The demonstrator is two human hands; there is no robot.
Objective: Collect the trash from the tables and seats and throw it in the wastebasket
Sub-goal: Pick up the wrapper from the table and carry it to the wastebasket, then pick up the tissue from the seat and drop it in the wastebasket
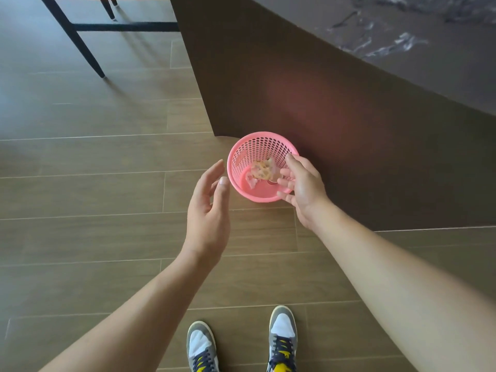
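A pink perforated wastebasket (pixel 243 154) stands on the wooden floor against a dark counter. Inside it lies crumpled trash (pixel 261 169), a clear wrapper with yellowish print. My right hand (pixel 302 187) hovers over the basket's right rim, fingers spread and relaxed, holding nothing. My left hand (pixel 208 210) hangs just left of the basket, palm turned inward, fingers straight and empty.
The dark brown counter side (pixel 335 103) with a marbled top (pixel 429 36) rises right behind the basket. Black chair legs (pixel 80 41) stand at the upper left. My two sneakers (pixel 241 345) are on the plank floor below.
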